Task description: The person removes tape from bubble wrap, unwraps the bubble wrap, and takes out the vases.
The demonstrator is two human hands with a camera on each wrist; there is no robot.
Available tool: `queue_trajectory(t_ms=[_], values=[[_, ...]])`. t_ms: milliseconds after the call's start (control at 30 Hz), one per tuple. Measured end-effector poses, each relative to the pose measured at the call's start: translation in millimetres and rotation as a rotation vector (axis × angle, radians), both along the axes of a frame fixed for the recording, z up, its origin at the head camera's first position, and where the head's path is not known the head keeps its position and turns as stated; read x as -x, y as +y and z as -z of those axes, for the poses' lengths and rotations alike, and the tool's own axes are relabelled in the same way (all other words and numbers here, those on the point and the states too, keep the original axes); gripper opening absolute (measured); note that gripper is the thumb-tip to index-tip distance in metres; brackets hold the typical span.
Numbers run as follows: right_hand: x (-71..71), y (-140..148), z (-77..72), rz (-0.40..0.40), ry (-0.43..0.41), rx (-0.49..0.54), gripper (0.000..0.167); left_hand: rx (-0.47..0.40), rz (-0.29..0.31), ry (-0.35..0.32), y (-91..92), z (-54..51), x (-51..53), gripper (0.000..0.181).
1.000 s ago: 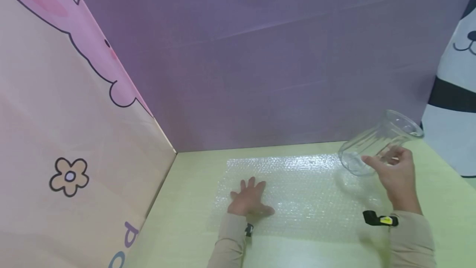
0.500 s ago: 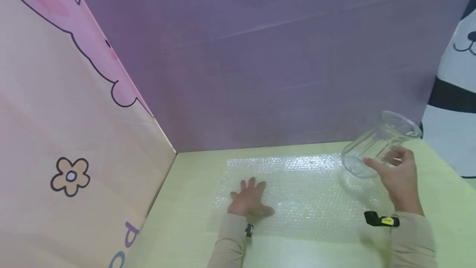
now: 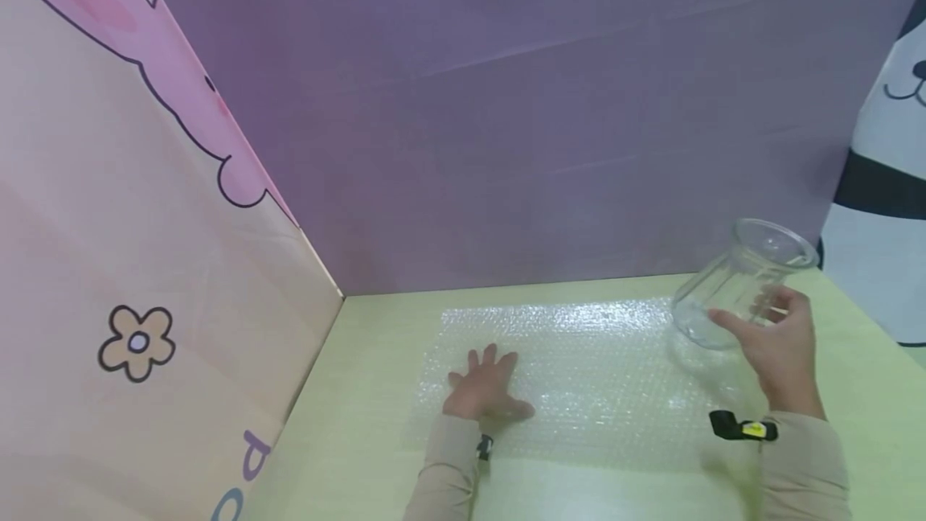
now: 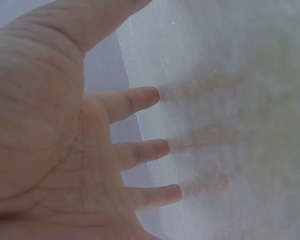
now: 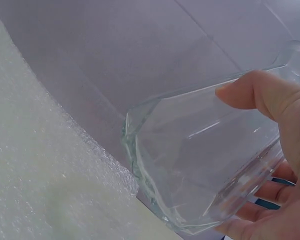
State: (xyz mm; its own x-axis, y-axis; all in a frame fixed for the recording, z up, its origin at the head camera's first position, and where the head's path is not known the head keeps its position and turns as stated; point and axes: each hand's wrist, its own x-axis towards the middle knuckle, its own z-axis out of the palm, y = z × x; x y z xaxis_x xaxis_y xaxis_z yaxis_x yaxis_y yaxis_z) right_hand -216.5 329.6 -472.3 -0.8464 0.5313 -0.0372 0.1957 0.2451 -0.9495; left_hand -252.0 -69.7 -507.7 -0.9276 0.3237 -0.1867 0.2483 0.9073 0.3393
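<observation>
A clear glass vase with faceted sides and a flared rim is tilted above the right end of the bubble wrap, its mouth toward the upper right. My right hand grips it by the side, thumb on one face and fingers round the other, as the right wrist view shows with the vase's thick base. On the left part of the bubble wrap my left hand rests with its fingers spread. In the left wrist view its fingertips touch the sheet.
The bubble wrap lies flat on a pale yellow-green table. A purple-grey panel stands behind it. To the left is a pink printed wall; a panda-printed panel stands at the right.
The vase has turned more upright in my right hand, its rim dropping slightly leftward and its base shifting a little right. My left hand has stayed put.
</observation>
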Motion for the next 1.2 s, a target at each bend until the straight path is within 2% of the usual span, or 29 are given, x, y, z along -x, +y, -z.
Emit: queue_trajectory(t_ms=[400,967,1200], values=[[-0.4,5.4,1.5,0.052,-0.031,0.035,0.113,0.001,-0.006,-0.006,0.6,1.1,0.9,0.097],[-1.5,5.6,4.3,0.107,-0.006,-0.007,0.110,0.009,-0.001,0.020,0.5,3.1,0.8,0.096],[-2.1,9.0,9.9,0.121,-0.008,-0.017,0.110,0.014,0.003,0.028,-0.1,3.2,-1.9,0.095]])
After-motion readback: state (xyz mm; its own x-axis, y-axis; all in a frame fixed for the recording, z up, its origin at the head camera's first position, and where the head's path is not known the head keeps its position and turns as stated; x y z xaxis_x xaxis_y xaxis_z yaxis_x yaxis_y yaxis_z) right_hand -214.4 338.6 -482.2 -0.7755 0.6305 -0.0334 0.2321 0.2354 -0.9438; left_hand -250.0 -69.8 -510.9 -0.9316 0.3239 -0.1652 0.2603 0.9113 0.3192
